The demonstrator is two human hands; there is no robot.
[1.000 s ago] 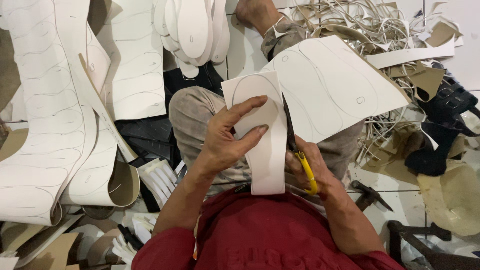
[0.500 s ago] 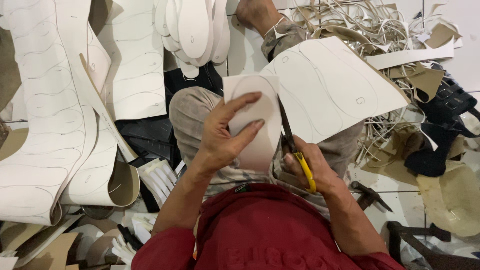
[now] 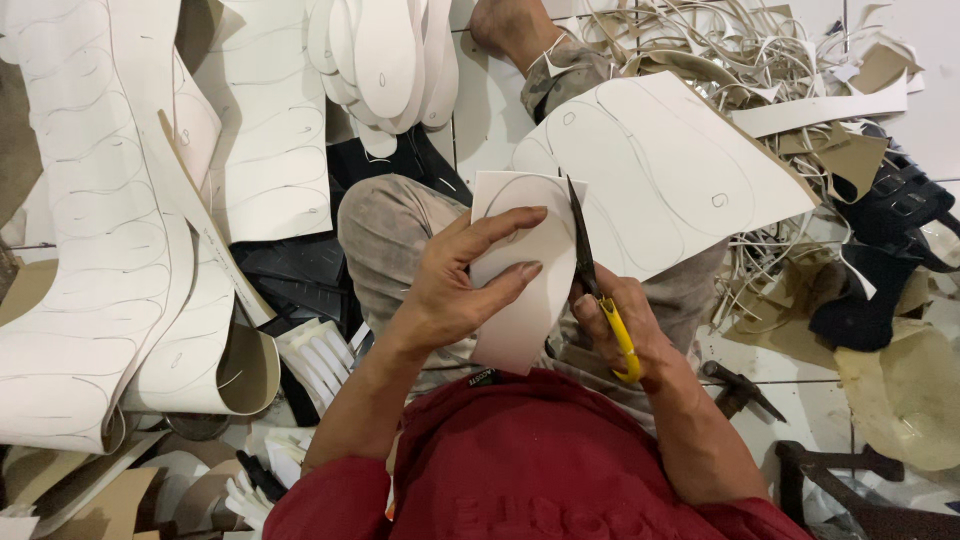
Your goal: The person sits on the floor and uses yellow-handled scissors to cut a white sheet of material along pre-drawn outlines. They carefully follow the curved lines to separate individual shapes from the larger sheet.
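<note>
**Sole Shape Partly Cut Free, Outline Still Uncut on One Side**

Long white sheets marked with sole outlines (image 3: 90,250) lie uncut on the floor at the left, and a stack of finished white sole-shaped cutouts (image 3: 385,60) sits at the top. A large white traced sheet (image 3: 680,170) rests over the knee. The left hand (image 3: 455,290) has a clenched grip on the white sole-marked card piece (image 3: 520,300), held above the lap with square corners remaining. The right hand (image 3: 625,330) grips the yellow-handled scissors (image 3: 595,280), blades at the card's upper right edge.
</note>
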